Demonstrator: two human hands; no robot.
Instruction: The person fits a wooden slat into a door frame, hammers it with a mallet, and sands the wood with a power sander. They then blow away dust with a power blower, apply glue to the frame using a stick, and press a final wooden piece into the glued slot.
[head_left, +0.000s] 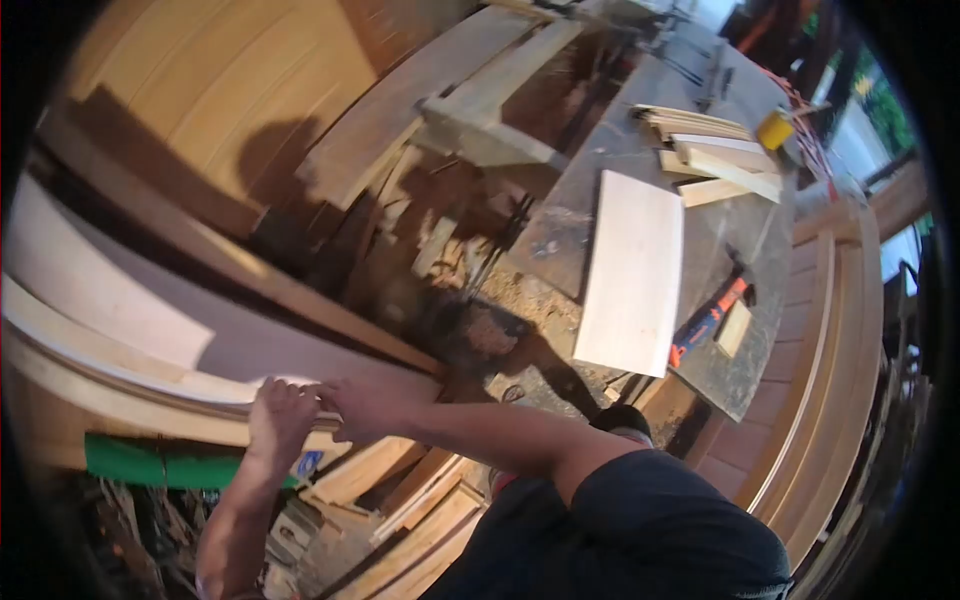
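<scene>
My left hand [281,412] is closed over the near end of a long, narrow wooden strip [130,362]. The strip lies lengthwise along the edge of a wide pale board [290,362], running off to the far left. Close beside it, my right hand [358,408] has its fingers bent at the strip's end, almost touching the left fingers. The right fingertips are partly hidden. Shadow covers part of the board's surface.
A worktable [560,225] holds a flat pale panel [632,275], a hammer [712,318], a small wood block [734,330], stacked slats [715,150] and a yellow cup [775,130]. Wood scraps and shavings [540,312] litter the floor. Framed wooden panels [825,370] stand at right.
</scene>
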